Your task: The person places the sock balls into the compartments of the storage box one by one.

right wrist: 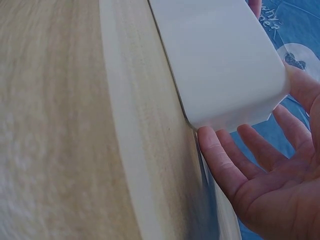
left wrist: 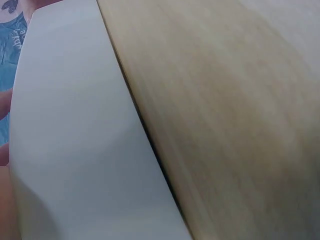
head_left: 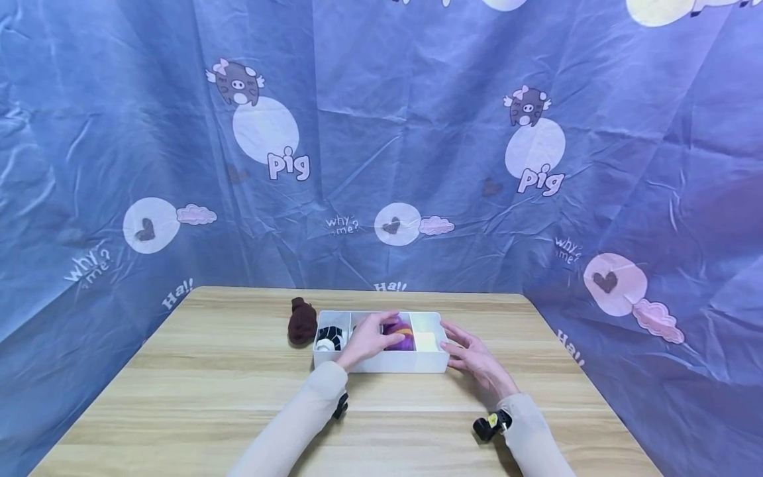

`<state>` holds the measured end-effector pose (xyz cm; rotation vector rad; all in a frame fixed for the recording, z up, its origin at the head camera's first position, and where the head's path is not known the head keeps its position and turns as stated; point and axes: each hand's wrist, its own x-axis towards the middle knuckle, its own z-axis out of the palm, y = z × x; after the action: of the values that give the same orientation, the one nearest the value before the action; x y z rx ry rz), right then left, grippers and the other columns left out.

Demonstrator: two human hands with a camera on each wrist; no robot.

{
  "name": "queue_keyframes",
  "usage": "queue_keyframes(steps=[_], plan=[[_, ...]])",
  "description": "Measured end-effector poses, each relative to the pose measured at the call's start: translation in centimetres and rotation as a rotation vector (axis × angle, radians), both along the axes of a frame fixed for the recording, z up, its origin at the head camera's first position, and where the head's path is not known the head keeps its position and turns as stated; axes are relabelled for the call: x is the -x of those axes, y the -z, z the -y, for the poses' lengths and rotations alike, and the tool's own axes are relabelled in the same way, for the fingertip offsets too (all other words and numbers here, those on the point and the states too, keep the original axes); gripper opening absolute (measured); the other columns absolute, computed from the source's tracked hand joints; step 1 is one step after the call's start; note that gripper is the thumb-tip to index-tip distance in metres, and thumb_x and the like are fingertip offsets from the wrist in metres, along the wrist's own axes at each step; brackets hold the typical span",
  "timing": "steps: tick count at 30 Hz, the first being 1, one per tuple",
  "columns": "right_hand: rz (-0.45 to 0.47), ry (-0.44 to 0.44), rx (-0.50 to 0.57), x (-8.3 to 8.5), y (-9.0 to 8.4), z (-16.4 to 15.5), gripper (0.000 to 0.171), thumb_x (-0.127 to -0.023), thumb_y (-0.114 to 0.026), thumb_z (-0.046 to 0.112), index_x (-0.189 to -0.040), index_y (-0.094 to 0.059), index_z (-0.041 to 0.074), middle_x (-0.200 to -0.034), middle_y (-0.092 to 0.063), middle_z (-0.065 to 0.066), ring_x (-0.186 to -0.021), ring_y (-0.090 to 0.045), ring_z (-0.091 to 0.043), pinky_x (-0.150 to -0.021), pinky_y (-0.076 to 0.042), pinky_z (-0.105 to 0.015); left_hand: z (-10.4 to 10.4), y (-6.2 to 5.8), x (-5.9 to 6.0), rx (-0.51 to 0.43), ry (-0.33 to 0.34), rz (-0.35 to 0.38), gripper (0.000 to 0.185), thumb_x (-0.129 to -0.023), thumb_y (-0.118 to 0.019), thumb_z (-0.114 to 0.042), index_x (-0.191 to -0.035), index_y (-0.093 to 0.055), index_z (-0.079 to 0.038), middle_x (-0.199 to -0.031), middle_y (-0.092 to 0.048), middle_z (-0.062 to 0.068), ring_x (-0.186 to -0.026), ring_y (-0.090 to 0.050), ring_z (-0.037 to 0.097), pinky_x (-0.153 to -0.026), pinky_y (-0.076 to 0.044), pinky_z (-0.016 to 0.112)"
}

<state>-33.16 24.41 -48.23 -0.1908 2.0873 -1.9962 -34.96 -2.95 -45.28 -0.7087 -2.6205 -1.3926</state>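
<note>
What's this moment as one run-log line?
left hand: at purple bundle in box | right hand: touching box's right end | brown bundle: on table, left of box

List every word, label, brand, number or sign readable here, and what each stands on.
"pig": twice, on the blue cloth.
"why me?": three times, on the cloth.
"Ha!!": three times, on the cloth.
The cloth's lettering in the left wrist view is too blurred to read.
No lettering can be made out on the white box.
</note>
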Motion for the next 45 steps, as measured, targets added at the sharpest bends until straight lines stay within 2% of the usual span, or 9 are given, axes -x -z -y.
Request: queue_keyframes(steps=[5,10,16,19,23,28,34,41,45], plan=[[0.004,0.005,0.0,0.1,-0.2,0.1,0.069,-0.095,-0.063,0.012,-0.155,-0.028,0.013,-0.16,-0.022,-0.023,-0.107,-0.062,-0.015,-0.088,-0.056,-0.031,0.1,0.1,0.1,-0.081,0.028,-0.004,0.055,-0.087,-0.074,-0.027,-0.136,-0.058,-0.009,-0.125,-0.068,0.009,-0.124,-0.058,0.03,-0.108,-0.042,0.049],[-0.004,0.003,-0.01,0.2,-0.4,0.3,0.069,-0.095,-0.063,0.012,-0.155,-0.029,0.014,-0.159,-0.022,-0.023,-0.108,-0.062,-0.017,-0.089,-0.056,-0.031,0.4,0.1,0.3,-0.215,0.028,0.021,0.045,-0.088,-0.074,-0.022,-0.129,-0.064,-0.008,-0.122,-0.069,0.011,-0.117,-0.063,0.03,-0.1,-0.049,0.046],[-0.012,-0.001,-0.035,0.2,-0.5,0.2,0.068,-0.096,-0.062,0.014,-0.155,-0.028,0.015,-0.159,-0.021,-0.024,-0.104,-0.063,-0.014,-0.087,-0.056,-0.03,1.2,-0.7,0.1,-0.296,-0.001,0.046,0.037,-0.087,-0.075,-0.024,-0.121,-0.069,-0.012,-0.117,-0.071,0.009,-0.103,-0.068,0.022,-0.088,-0.055,0.031],[-0.01,0.004,-0.026,0.1,-0.5,-0.1,0.069,-0.096,-0.063,0.014,-0.155,-0.028,0.014,-0.159,-0.021,-0.024,-0.105,-0.063,-0.014,-0.088,-0.056,-0.03,2.1,-1.2,0.1,-0.359,-0.025,0.026,0.034,-0.087,-0.075,-0.021,-0.118,-0.07,-0.009,-0.114,-0.072,0.014,-0.096,-0.07,0.022,-0.079,-0.057,0.026],[-0.013,0.003,-0.021,0.0,-0.5,-0.3,0.071,-0.095,-0.063,0.016,-0.155,-0.026,0.014,-0.159,-0.021,-0.023,-0.108,-0.062,-0.014,-0.09,-0.055,-0.031,3.8,-1.5,0.2,-0.444,-0.054,-0.021,0.03,-0.086,-0.075,-0.014,-0.114,-0.071,-0.004,-0.109,-0.072,0.019,-0.095,-0.07,0.025,-0.079,-0.056,0.023],[-0.013,-0.001,-0.038,-0.2,-0.4,-0.5,0.072,-0.095,-0.064,0.018,-0.156,-0.026,0.014,-0.159,-0.021,-0.023,-0.109,-0.062,-0.014,-0.089,-0.055,-0.03,6.0,-1.2,0.2,-0.468,-0.106,-0.013,0.029,-0.086,-0.076,-0.017,-0.112,-0.072,-0.005,-0.107,-0.073,0.016,-0.096,-0.07,0.018,-0.081,-0.053,0.019],[-0.004,-0.003,0.0,-0.2,-0.2,-0.4,0.072,-0.095,-0.064,0.017,-0.155,-0.026,0.012,-0.159,-0.021,-0.024,-0.115,-0.06,-0.021,-0.09,-0.055,-0.03,8.4,-0.6,0.2,-0.494,-0.164,0.026,0.029,-0.086,-0.076,-0.019,-0.111,-0.073,-0.005,-0.108,-0.073,0.016,-0.093,-0.069,0.01,-0.081,-0.053,0.018],[-0.012,-0.022,0.012,0.0,-0.1,-0.3,0.071,-0.096,-0.062,0.016,-0.156,-0.024,0.011,-0.159,-0.02,-0.025,-0.108,-0.062,-0.014,-0.088,-0.056,-0.03,11.1,0.5,0.7,-0.543,-0.241,0.088,0.029,-0.086,-0.075,-0.01,-0.111,-0.07,0.003,-0.111,-0.071,0.021,-0.088,-0.066,0.004,-0.08,-0.052,0.015],[-0.015,-0.022,-0.011,0.0,-0.1,-0.3,0.071,-0.097,-0.062,0.018,-0.156,-0.024,0.012,-0.159,-0.02,-0.024,-0.108,-0.061,-0.014,-0.088,-0.056,-0.029,12.5,0.8,1.0,-0.541,-0.253,0.119,0.033,-0.086,-0.075,-0.009,-0.115,-0.068,0.005,-0.117,-0.068,0.024,-0.089,-0.066,0.002,-0.081,-0.051,0.014]])
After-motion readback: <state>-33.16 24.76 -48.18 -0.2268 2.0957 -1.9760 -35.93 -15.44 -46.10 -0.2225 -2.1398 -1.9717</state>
